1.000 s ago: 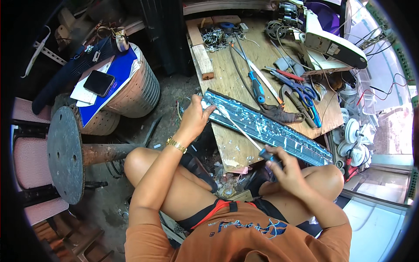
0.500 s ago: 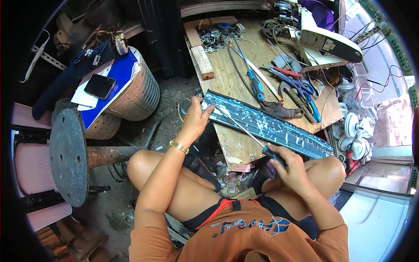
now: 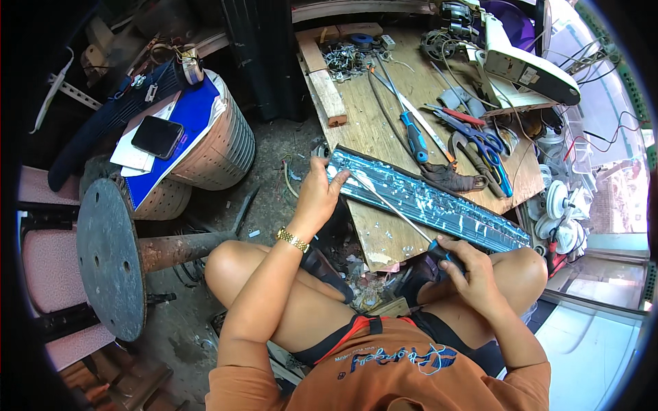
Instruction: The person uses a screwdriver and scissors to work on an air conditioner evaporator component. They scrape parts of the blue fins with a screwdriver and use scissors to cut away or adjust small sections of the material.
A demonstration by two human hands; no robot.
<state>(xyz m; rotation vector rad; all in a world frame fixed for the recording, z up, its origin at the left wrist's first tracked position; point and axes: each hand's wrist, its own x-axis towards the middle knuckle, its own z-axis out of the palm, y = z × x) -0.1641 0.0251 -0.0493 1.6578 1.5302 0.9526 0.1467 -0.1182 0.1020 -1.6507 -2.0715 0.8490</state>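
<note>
A long dark panel [image 3: 449,207] with a ribbed surface lies slanted across the near edge of the wooden workbench, reaching toward my right knee. White flakes and streaks cover much of its face. My left hand [image 3: 317,194] grips its left end, thumb on top and fingers at the far edge. In my right hand [image 3: 471,268], closed around the dark handle, is a long-shafted screwdriver [image 3: 399,209]. Its shaft runs up and left over the panel, and the tip sits among the white flakes close to my left thumb.
On the bench [image 3: 373,226] lie a blue-handled screwdriver [image 3: 414,135], blue-handled scissors [image 3: 483,142], red-handled pliers [image 3: 462,116], a brown glove [image 3: 452,178] and a pile of screws [image 3: 346,60]. Left stands a metal drum [image 3: 223,147] bearing a phone [image 3: 157,135], beside a round metal plate [image 3: 110,260].
The whole view has shifted slightly. The panel, both hands and the screwdriver appear a little farther right and lower in the picture, with both grips kept.
</note>
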